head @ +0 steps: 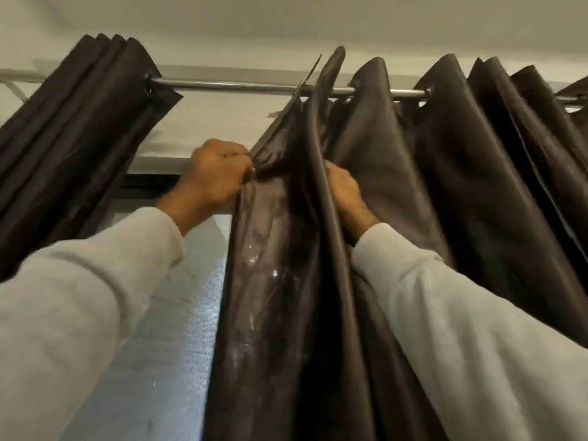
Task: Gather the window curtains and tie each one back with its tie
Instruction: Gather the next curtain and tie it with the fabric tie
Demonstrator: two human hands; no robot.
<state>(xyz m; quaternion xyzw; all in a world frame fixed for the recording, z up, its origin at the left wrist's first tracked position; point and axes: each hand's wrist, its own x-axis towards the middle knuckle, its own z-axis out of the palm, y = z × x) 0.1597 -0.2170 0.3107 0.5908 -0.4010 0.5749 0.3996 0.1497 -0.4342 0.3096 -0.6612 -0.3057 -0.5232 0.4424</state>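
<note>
- Two grey sleeves [95, 281] are seen nearest, reaching up.
- The edge of the right curtain [397, 186] is pinched by the curled fingers of the left hand [213, 176].
- A fold just beside it is held by the right hand [346, 195]; its fingers are hidden in the cloth.
- The curtain hangs long, top to bottom, and is spread to the right, so it is likely to be pushed that way.
- Farther up, the rod [229, 83] is seen, with the left curtain [79, 122] bunched. No tie is seen.
</note>
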